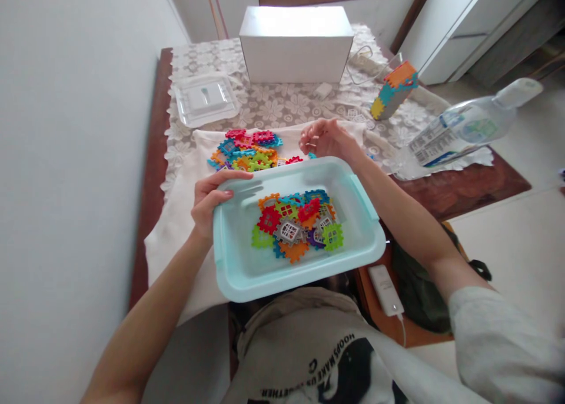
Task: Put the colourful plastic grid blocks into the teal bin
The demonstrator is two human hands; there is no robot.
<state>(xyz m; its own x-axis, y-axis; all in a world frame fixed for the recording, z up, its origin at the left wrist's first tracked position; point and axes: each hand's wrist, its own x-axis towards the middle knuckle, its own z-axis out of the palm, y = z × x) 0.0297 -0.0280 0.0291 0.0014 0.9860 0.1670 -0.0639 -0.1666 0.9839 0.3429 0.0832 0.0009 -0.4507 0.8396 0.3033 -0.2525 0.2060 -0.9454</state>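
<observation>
My left hand [210, 199] grips the left rim of a light-blue plastic bin [238, 274], thumb over the edge. Inside the bin lies a loose pile of notched plastic building tiles [295, 251] in red, green, orange, blue and grey, some with window cut-outs. Past the far rim, my right hand [324, 138] hovers above the white cloth with its fingers loosely curled and apart; no object shows in it. A second heap of the same tiles [247, 151] rests on the cloth [176, 257], left of my right hand and behind the bin.
A white box [295, 56] stands at the back of the table, with a clear plastic lid [206, 101] to its left. On the right are a tower of joined tiles [394, 92] and a clear pump bottle [468, 124]. A power bank [386, 290] sits below right.
</observation>
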